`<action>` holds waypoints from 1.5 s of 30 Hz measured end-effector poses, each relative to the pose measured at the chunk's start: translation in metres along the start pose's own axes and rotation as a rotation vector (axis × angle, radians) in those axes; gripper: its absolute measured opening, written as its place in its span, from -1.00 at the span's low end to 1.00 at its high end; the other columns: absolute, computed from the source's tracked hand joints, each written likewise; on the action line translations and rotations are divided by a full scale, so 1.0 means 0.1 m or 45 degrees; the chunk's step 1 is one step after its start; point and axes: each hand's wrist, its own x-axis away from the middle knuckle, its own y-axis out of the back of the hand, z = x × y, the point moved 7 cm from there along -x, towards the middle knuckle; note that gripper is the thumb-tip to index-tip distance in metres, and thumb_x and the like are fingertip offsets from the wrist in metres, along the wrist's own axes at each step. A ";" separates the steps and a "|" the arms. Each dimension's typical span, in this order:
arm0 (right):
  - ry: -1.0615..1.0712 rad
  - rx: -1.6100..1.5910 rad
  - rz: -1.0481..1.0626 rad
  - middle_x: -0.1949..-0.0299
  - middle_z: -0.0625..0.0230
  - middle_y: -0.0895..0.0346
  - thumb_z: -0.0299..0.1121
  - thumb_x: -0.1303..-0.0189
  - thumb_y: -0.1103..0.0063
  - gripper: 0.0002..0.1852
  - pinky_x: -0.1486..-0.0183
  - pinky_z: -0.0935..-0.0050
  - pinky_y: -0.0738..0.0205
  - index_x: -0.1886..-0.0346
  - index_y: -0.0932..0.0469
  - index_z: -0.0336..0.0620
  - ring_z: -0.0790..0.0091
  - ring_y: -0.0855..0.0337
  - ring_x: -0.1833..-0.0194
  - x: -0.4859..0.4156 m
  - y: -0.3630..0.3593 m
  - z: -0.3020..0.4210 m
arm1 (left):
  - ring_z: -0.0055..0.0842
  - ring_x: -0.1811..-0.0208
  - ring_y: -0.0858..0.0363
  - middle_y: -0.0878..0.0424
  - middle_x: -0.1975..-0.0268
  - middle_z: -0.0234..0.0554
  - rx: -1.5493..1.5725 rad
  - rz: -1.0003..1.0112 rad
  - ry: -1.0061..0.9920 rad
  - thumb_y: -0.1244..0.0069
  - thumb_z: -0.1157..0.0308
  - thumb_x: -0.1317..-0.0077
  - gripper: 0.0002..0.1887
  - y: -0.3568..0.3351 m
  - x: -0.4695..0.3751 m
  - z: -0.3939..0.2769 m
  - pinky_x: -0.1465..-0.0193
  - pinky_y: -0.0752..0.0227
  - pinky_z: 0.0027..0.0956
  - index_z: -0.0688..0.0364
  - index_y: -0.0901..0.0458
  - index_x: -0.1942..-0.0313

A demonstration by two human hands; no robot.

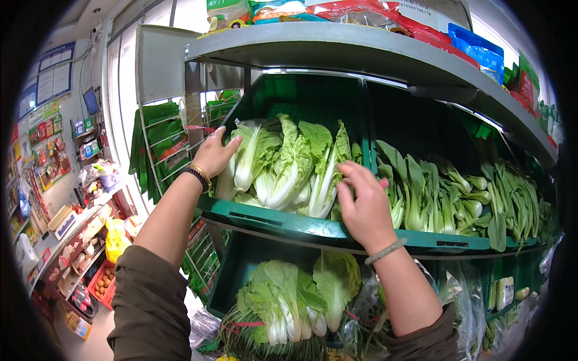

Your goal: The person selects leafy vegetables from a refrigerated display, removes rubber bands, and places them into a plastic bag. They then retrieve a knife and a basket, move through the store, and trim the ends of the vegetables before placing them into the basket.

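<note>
Heads of leafy Chinese cabbage (pixel 289 176) with white stems stand side by side in a green plastic crate (pixel 316 90). My left hand (pixel 216 154) rests against the left side of the pile, thumb apart from the fingers, near a head partly in clear plastic. At the pile's right side is my right hand (pixel 366 205), its fingers spread and its fingertips at the outermost cabbage's leaves. Neither hand grips a head. My right palm is hidden from view. To the right of that hand, bok choy (pixel 413 194) fills the neighbouring crate section.
A grey shelf (pixel 316 38) with bagged goods overhangs the crates. Below, more leafy cabbage (pixel 289 298) lies over thin green stalks (pixel 235 334). Green bags (pixel 158 135) hang on a wire rack at left. A counter (pixel 67 234) and a red basket of eggs (pixel 103 284) stand farther left.
</note>
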 end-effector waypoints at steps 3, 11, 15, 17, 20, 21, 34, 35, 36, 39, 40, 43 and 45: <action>-0.291 -0.330 -0.190 0.17 0.18 -0.48 -0.51 -0.14 0.05 -0.78 0.15 0.46 -0.43 0.14 -0.48 -0.29 0.33 -0.56 0.21 0.01 0.27 -0.16 | -0.17 -0.23 -0.25 -0.26 -0.19 0.15 0.009 -0.413 -0.440 0.07 0.15 -0.24 -0.47 0.17 0.28 -0.40 -0.25 -0.11 -0.30 0.26 -0.30 -0.13; -0.176 -0.906 -0.591 0.25 0.36 -0.47 -0.58 -0.19 0.06 -0.79 0.17 0.65 -0.35 0.11 -0.45 -0.32 0.60 -0.45 0.26 0.22 0.45 -0.21 | -0.18 -0.01 -0.45 -0.48 0.00 0.01 0.209 -0.280 -0.825 -0.10 0.24 -0.08 -0.65 0.04 1.05 -1.17 -0.07 -0.30 -0.26 0.20 -0.54 0.15; -0.159 -0.519 -0.158 0.40 0.29 -0.51 -0.61 -0.05 -0.07 -0.88 0.34 0.59 -0.40 0.31 -0.52 -0.32 0.51 -0.51 0.44 1.09 0.48 -0.01 | -0.17 0.02 -0.45 -0.49 0.03 0.02 0.469 -0.184 -0.889 -0.10 0.40 -0.03 -0.66 0.12 1.64 -1.23 -0.03 -0.33 -0.30 0.24 -0.51 0.14; -0.428 -0.328 0.083 0.51 0.33 -0.51 -0.55 -0.01 -0.14 -0.91 0.38 0.60 -0.40 0.37 -0.56 -0.29 0.52 -0.52 0.47 1.72 0.29 -0.31 | -0.18 0.12 -0.51 -0.54 0.14 0.02 0.613 0.001 -0.875 -0.09 0.44 -0.02 -0.69 -0.06 1.97 -1.13 0.03 -0.37 -0.31 0.28 -0.51 0.18; -0.996 -0.160 0.479 0.45 0.26 -0.54 -0.43 0.00 -0.19 -0.71 0.36 0.56 -0.45 0.17 -0.49 -0.30 0.47 -0.56 0.46 2.75 -0.04 -0.67 | -0.20 0.15 -0.53 -0.56 0.19 -0.01 0.628 0.314 -0.744 -0.10 0.42 -0.03 -0.73 -0.45 2.49 -0.88 0.07 -0.40 -0.31 0.27 -0.54 0.22; -0.999 -0.135 0.520 0.42 0.24 -0.55 -0.39 0.01 -0.20 -0.62 0.33 0.52 -0.47 0.08 -0.45 -0.29 0.41 -0.58 0.45 2.96 -0.13 -0.68 | -0.21 0.16 -0.54 -0.57 0.20 -0.01 0.627 0.392 -0.672 -0.10 0.42 -0.03 -0.74 -0.59 2.65 -0.78 0.08 -0.41 -0.31 0.27 -0.54 0.23; -1.753 -1.216 0.393 0.20 0.28 -0.54 -0.51 -0.09 -0.12 -0.36 0.29 0.52 -0.51 -0.24 -0.07 -0.33 0.43 -0.59 0.26 3.52 -0.37 -0.89 | -0.84 0.30 -0.43 -0.56 0.24 -0.45 1.164 1.337 0.233 0.01 0.44 -0.24 -0.68 -1.57 3.78 -0.65 0.23 -0.35 -0.69 0.31 -0.43 0.01; -1.847 -1.484 0.328 0.17 0.29 -0.53 -0.52 -0.12 -0.10 -0.41 0.27 0.51 -0.52 -0.22 -0.11 -0.33 0.42 -0.59 0.24 3.47 -0.30 -0.79 | -0.79 0.31 -0.46 -0.57 0.25 -0.38 1.184 1.291 0.262 0.00 0.43 -0.22 -0.67 -1.61 3.78 -0.66 0.24 -0.37 -0.65 0.30 -0.43 0.01; -1.807 -1.639 0.333 0.07 0.28 -0.48 -0.54 -0.16 -0.04 -0.52 0.17 0.52 -0.52 -0.17 -0.21 -0.30 0.44 -0.57 0.18 3.40 -0.22 -0.71 | -0.75 0.31 -0.49 -0.59 0.26 -0.32 1.206 1.248 0.285 -0.02 0.41 -0.21 -0.65 -1.68 3.78 -0.69 0.24 -0.38 -0.61 0.28 -0.43 0.00; -1.695 -1.820 0.307 -0.02 0.33 -0.43 -0.61 -0.13 0.02 -0.52 0.00 0.48 -0.38 -0.17 -0.23 -0.29 0.46 -0.48 0.04 3.32 -0.08 -0.45 | -0.72 0.27 -0.50 -0.59 0.17 -0.24 1.190 1.226 0.415 -0.05 0.38 -0.19 -0.57 -1.88 3.77 -0.76 0.21 -0.39 -0.60 0.30 -0.38 -0.05; -1.676 -1.810 0.340 -0.07 0.34 -0.39 -0.62 -0.15 0.06 -0.53 -0.03 0.49 -0.31 -0.18 -0.23 -0.26 0.48 -0.41 -0.02 3.29 -0.05 -0.37 | -0.77 0.28 -0.47 -0.57 0.13 -0.30 1.200 1.214 0.475 -0.05 0.42 -0.19 -0.57 -1.95 3.77 -0.80 0.22 -0.37 -0.65 0.32 -0.37 -0.05; -1.615 -1.875 0.315 -0.08 0.35 -0.39 -0.61 -0.16 0.06 -0.54 -0.01 0.50 -0.28 -0.17 -0.24 -0.26 0.50 -0.39 -0.03 3.32 -0.03 -0.26 | -0.70 0.19 -0.48 -0.53 0.08 -0.28 1.344 1.235 0.542 -0.07 0.42 -0.17 -0.55 -2.16 3.83 -0.88 0.15 -0.37 -0.61 0.33 -0.35 -0.04; -1.624 -1.903 0.304 -0.04 0.34 -0.41 -0.56 -0.18 0.04 -0.59 0.01 0.50 -0.30 -0.14 -0.28 -0.25 0.49 -0.41 0.00 3.34 0.00 -0.24 | -0.52 0.10 -0.52 -0.53 0.05 -0.15 1.473 1.255 0.553 -0.10 0.33 -0.15 -0.54 -2.20 3.87 -0.97 0.08 -0.40 -0.49 0.31 -0.39 -0.02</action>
